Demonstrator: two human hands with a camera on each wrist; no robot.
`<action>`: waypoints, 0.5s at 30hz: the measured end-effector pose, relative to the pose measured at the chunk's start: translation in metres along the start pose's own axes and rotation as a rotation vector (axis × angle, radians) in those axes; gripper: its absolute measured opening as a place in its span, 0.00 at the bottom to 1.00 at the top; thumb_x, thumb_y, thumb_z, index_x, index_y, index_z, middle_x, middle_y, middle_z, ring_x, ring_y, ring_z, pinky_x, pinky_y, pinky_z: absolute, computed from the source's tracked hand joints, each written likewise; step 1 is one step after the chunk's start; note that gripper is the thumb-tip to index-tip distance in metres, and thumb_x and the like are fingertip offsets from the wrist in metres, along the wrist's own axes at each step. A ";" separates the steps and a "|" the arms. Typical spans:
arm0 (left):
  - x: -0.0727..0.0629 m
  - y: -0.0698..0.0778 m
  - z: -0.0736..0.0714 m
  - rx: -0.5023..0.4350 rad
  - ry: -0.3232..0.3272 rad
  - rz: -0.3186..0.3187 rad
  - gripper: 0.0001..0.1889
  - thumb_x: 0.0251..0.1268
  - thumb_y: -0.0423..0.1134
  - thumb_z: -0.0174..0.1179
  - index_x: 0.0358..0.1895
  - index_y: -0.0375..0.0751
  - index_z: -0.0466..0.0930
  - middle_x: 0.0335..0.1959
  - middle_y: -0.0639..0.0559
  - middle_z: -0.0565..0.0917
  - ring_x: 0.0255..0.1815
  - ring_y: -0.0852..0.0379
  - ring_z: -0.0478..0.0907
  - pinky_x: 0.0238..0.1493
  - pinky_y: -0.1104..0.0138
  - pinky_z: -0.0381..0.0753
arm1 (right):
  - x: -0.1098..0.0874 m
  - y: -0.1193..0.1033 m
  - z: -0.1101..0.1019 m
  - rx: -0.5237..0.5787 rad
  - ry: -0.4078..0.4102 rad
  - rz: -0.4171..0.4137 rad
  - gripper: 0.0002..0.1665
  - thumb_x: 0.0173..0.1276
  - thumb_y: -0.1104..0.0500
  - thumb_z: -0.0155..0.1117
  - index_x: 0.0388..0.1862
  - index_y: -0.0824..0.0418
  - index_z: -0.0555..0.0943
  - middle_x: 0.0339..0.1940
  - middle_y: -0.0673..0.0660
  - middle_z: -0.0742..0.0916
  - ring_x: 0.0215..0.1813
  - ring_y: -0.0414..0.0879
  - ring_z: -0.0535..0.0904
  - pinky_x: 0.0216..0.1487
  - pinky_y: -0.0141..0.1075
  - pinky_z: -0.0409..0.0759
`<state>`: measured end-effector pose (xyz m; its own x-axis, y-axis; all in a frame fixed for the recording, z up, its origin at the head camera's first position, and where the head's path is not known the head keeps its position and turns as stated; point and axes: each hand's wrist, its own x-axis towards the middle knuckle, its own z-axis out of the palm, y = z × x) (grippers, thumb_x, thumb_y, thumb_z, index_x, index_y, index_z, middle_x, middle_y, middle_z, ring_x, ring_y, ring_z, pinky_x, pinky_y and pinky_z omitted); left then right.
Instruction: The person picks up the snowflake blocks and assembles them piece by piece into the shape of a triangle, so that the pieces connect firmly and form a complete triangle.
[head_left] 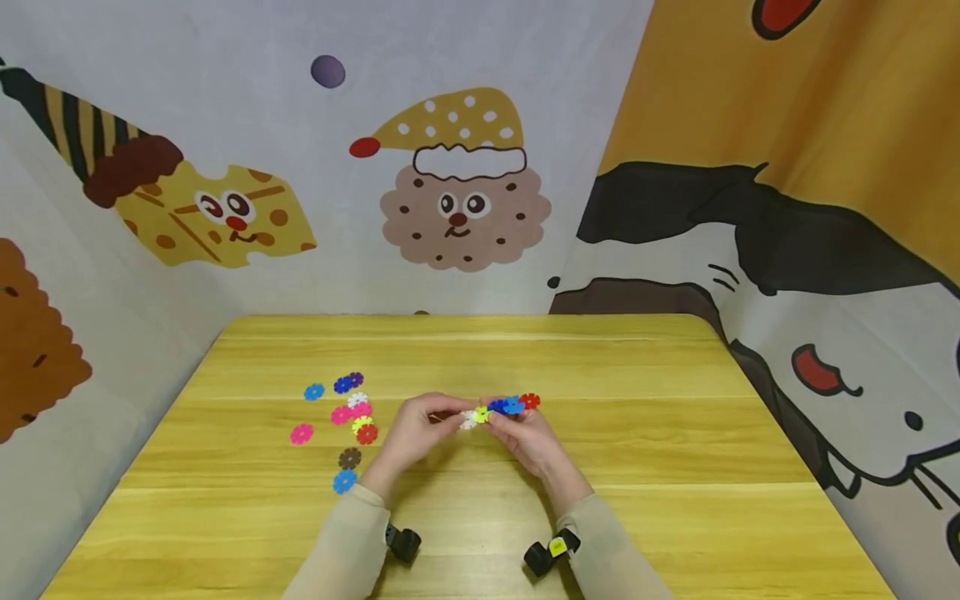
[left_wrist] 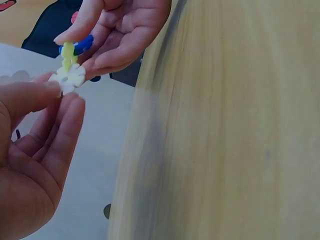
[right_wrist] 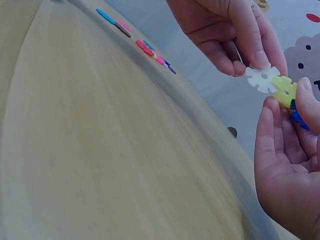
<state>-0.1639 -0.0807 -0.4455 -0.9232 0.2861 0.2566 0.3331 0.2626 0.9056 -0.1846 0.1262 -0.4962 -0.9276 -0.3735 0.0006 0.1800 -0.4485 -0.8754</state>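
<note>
Over the middle of the table, my left hand pinches a white notched plastic disc between thumb and fingers. My right hand holds a short chain of similar discs, with thumb and fingertips at the yellow disc. The white disc meets the yellow one edge to edge. Beyond the yellow, the chain runs right through a dark blue disc and a light blue disc to a red disc. Part of the dark blue piece is hidden behind the right thumb in the right wrist view.
Loose notched discs lie left of my hands on the wooden table: several in pink, red, yellow, white and blue, with a brown disc and a light blue one nearest my left forearm. A cartoon-printed cloth hangs behind the table.
</note>
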 end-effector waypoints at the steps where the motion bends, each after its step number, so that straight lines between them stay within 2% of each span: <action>1: 0.000 0.000 0.001 -0.014 0.002 -0.017 0.10 0.63 0.23 0.63 0.47 0.31 0.86 0.43 0.40 0.86 0.38 0.45 0.82 0.38 0.66 0.84 | 0.000 0.001 0.000 0.003 0.004 0.000 0.17 0.73 0.73 0.54 0.45 0.58 0.86 0.47 0.53 0.87 0.49 0.44 0.83 0.57 0.35 0.79; 3: -0.001 -0.001 0.003 -0.049 0.015 -0.049 0.10 0.63 0.23 0.63 0.47 0.30 0.86 0.40 0.40 0.86 0.35 0.46 0.83 0.35 0.66 0.84 | 0.000 0.002 -0.001 0.013 0.003 -0.008 0.17 0.74 0.73 0.53 0.45 0.58 0.86 0.49 0.54 0.86 0.50 0.44 0.83 0.58 0.36 0.78; 6: 0.001 -0.018 0.009 -0.138 0.055 -0.106 0.11 0.63 0.23 0.64 0.47 0.32 0.85 0.36 0.42 0.86 0.31 0.49 0.84 0.34 0.64 0.86 | 0.001 0.004 -0.001 0.021 0.000 -0.029 0.16 0.74 0.74 0.52 0.51 0.64 0.83 0.50 0.56 0.86 0.50 0.45 0.83 0.59 0.38 0.78; 9: 0.001 -0.019 0.013 -0.194 0.096 -0.150 0.12 0.61 0.21 0.63 0.47 0.30 0.84 0.33 0.40 0.85 0.30 0.47 0.85 0.34 0.63 0.86 | 0.001 0.005 0.001 0.020 0.010 -0.036 0.17 0.73 0.75 0.51 0.52 0.65 0.82 0.47 0.55 0.87 0.48 0.45 0.83 0.58 0.38 0.79; 15: 0.003 -0.018 0.020 -0.262 0.161 -0.188 0.12 0.59 0.21 0.63 0.47 0.28 0.83 0.33 0.36 0.84 0.33 0.37 0.84 0.34 0.63 0.86 | 0.002 0.009 0.003 -0.009 0.029 -0.030 0.21 0.71 0.78 0.51 0.40 0.55 0.84 0.41 0.52 0.87 0.45 0.43 0.83 0.55 0.36 0.80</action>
<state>-0.1684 -0.0658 -0.4680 -0.9889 0.1013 0.1085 0.1136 0.0460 0.9925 -0.1844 0.1191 -0.5028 -0.9416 -0.3365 0.0131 0.1491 -0.4514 -0.8798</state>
